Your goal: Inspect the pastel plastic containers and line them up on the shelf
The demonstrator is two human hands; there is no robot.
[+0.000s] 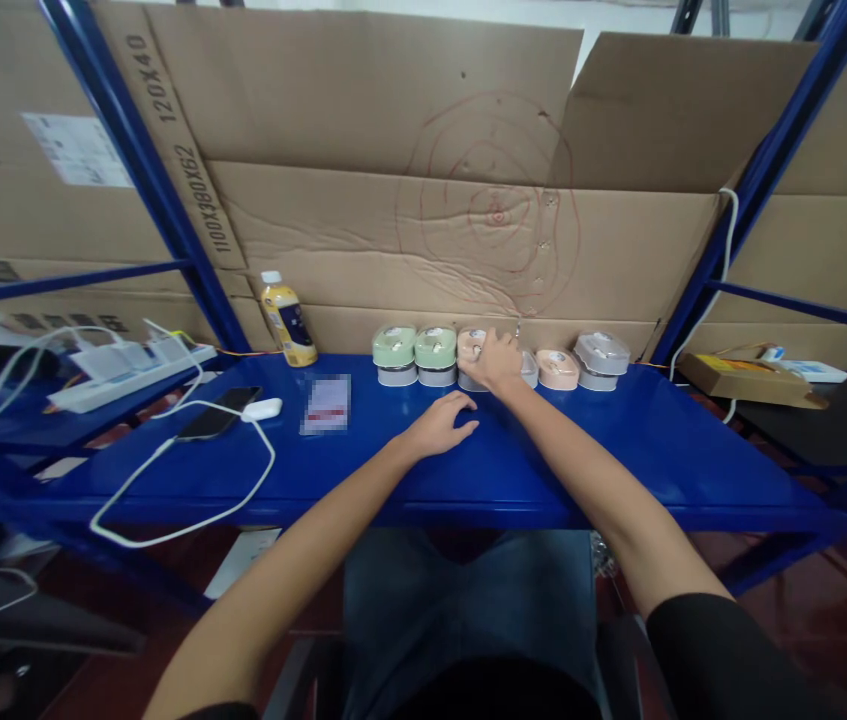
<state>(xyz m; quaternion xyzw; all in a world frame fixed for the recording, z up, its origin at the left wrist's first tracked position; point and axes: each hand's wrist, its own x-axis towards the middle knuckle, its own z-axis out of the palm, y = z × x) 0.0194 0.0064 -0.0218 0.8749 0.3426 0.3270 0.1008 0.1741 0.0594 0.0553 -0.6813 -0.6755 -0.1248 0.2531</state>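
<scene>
A row of small lidded containers runs along the back of the blue table. Two green containers [394,347] stand at its left end, each on a pale base. My right hand [496,362] reaches over a pink container [471,343], fingers curled round its top; the hand hides much of it. Just right of that hand, a pale container [529,369] is partly covered. Beyond it sit another pink container [557,370] and a clear-lidded container [602,358] at the right end. My left hand [441,424] rests near the middle of the table, fingers slightly bent and apart, holding nothing.
On the left are a yellow bottle [289,320], a small packet [326,404], a phone [220,413] and a looping white cable [267,470]. A power strip [130,372] lies farther left. Cardboard [363,200] backs the table; blue posts [783,160] flank it.
</scene>
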